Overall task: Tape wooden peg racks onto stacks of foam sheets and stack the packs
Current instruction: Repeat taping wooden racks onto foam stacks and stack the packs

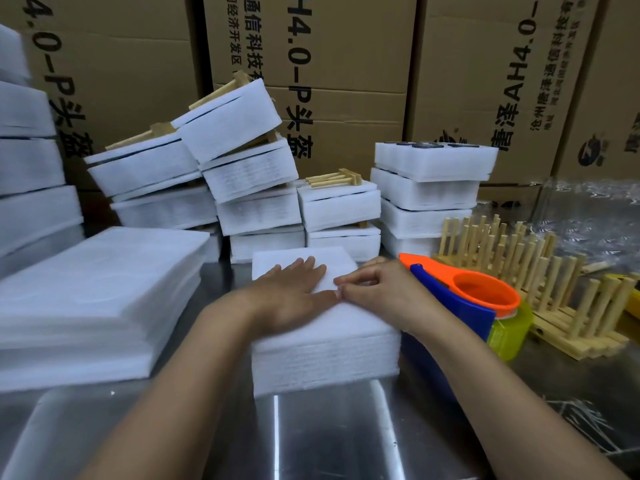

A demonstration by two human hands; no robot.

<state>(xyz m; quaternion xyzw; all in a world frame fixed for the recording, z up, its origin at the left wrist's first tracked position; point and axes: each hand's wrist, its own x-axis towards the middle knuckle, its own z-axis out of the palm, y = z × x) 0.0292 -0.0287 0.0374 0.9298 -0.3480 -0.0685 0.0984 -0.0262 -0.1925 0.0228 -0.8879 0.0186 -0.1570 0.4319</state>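
Observation:
A stack of white foam sheets (325, 344) lies on the steel table in front of me. My left hand (294, 289) rests flat on its top, fingers straight. My right hand (377, 289) lies beside it with fingers curled, fingertips meeting near the left thumb; whether they pinch a sheet or tape I cannot tell. An orange and blue tape dispenser (464, 292) stands just right of the stack. Loose wooden peg racks (519, 271) stand at the right. Finished packs (339, 202) with racks on top are piled behind.
A larger pile of foam sheets (97, 299) lies at the left, more foam stacks (27, 161) at the far left. Cardboard boxes (346, 64) wall off the back. Clear plastic wrap (588, 209) lies at the right rear. The steel table (329, 438) shines below.

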